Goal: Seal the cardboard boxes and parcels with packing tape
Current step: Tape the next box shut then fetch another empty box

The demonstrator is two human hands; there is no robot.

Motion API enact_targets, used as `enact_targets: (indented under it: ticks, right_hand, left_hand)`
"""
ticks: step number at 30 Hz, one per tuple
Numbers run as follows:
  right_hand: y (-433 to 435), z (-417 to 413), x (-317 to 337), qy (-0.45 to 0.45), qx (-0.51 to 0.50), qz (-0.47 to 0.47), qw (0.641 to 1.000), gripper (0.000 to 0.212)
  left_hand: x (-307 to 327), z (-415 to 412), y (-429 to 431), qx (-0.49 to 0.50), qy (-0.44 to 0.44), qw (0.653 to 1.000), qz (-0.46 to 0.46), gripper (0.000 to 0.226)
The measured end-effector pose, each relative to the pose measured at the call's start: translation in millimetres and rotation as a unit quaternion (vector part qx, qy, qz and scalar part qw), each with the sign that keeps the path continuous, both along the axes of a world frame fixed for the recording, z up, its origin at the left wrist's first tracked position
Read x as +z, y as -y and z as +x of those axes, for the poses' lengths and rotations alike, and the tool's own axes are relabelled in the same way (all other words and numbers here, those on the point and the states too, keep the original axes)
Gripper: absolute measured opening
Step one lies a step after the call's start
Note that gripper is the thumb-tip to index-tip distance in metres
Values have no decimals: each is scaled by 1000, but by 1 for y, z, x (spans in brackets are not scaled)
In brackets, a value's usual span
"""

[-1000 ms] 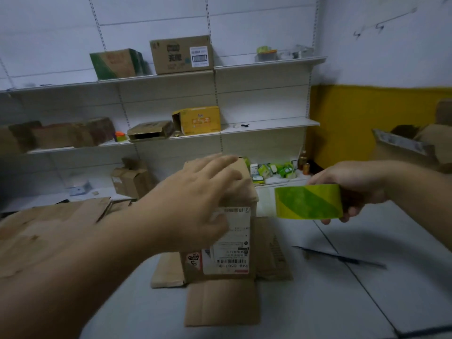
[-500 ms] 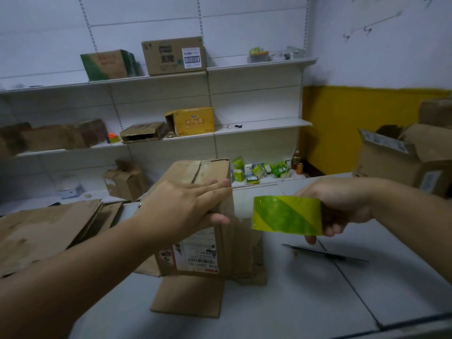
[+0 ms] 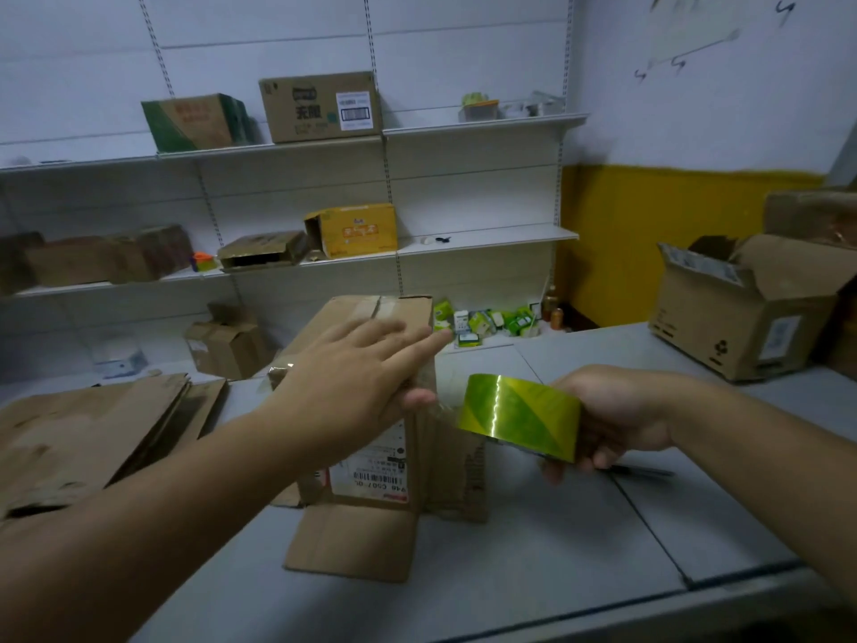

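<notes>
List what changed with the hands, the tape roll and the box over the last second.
The left hand slid up off the label onto the top of the box, thumb now at its right edge. The tape roll came slightly closer to that edge and tilted. Unchanged: the right hand grips the roll, the box stands on flattened cardboard.

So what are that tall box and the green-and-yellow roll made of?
The box looks like brown corrugated cardboard with a matte finish: dull surface, creased flaps, a paper label stuck on. The roll seems to be glossy plastic packing tape, judging by the bright glare streak across it.
</notes>
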State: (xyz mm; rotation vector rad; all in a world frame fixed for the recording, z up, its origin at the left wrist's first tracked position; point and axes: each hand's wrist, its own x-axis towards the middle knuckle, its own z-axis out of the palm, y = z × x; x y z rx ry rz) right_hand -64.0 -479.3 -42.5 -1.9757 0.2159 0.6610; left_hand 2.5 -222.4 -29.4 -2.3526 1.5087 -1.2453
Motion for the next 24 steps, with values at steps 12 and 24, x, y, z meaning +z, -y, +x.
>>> enact_targets:
  ticks: [12,24]
  right_hand:
    - [-7,-5,1,42,-2,-19,999,43]
    - [49,-28,-66,214,34,-466,858,37]
  left_hand:
    - [-53,-92,72,-115,-798,200,-556,50]
    - [-49,-85,73,-115,-776,247,-569,19]
